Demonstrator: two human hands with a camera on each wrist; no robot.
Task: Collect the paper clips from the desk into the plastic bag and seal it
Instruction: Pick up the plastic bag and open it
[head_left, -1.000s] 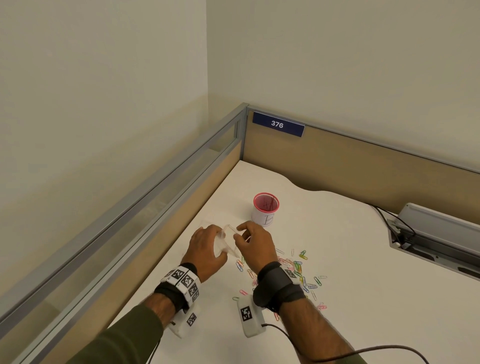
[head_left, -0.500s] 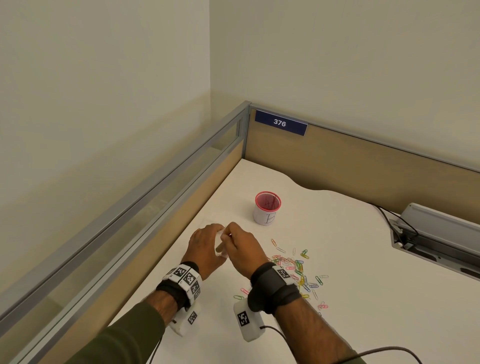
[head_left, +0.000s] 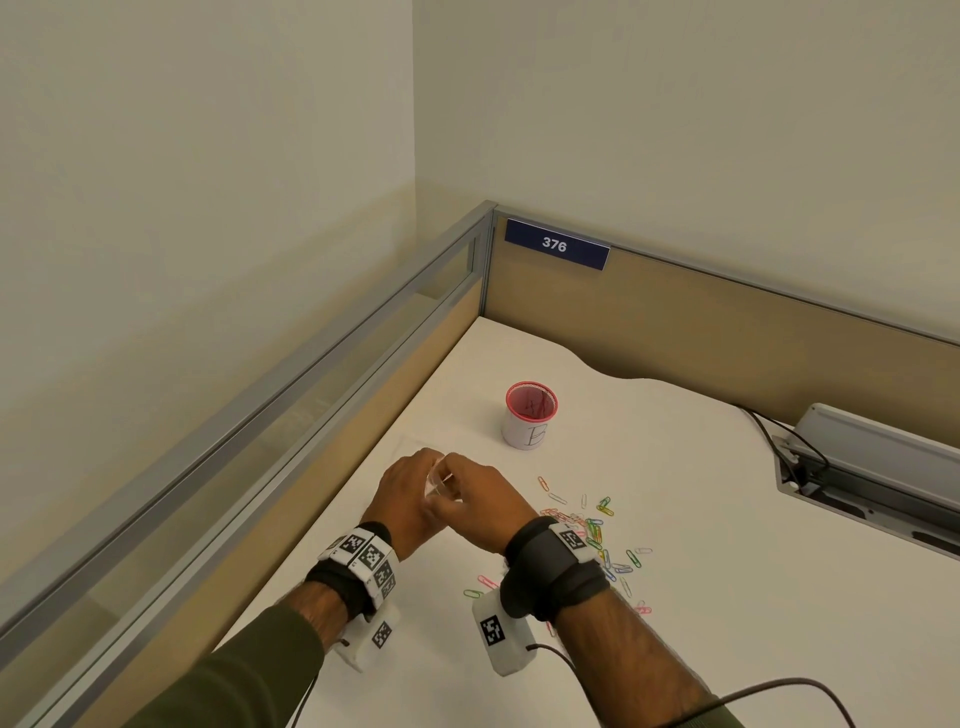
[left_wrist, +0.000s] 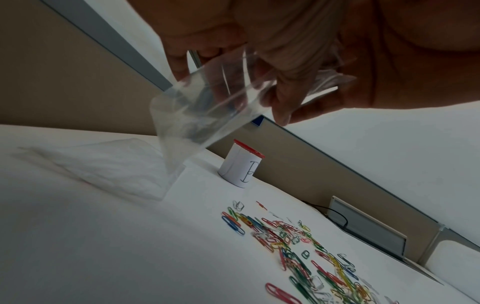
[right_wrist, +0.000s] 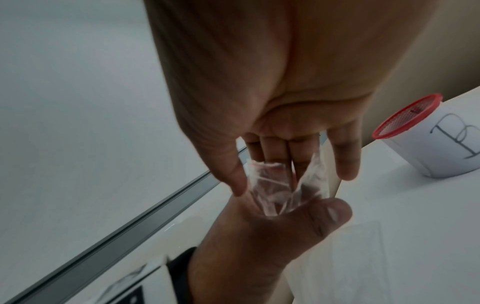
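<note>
A small clear plastic bag (left_wrist: 205, 111) hangs above the white desk (head_left: 701, 519), held up between both hands. My left hand (head_left: 410, 493) grips it from the left, its thumb (right_wrist: 324, 211) on the crumpled mouth (right_wrist: 280, 185). My right hand (head_left: 483, 496) pinches the mouth from the right with its thumb and fingers (right_wrist: 272, 152). The bag (head_left: 439, 486) is mostly hidden between the hands in the head view. Several coloured paper clips (head_left: 597, 535) lie scattered on the desk just right of my right wrist, and they fill the foreground (left_wrist: 298, 246) in the left wrist view.
A white cup with a red rim (head_left: 530, 415) stands beyond the hands, marked with a letter. A flat pale sheet or bag (left_wrist: 116, 164) lies on the desk left of the cup. A grey cable box (head_left: 872, 467) sits at the right; partition walls (head_left: 675, 322) close the back and left.
My right hand has moved left against the left hand, so the bag now shows less between them. The clips and the cup have not moved.
</note>
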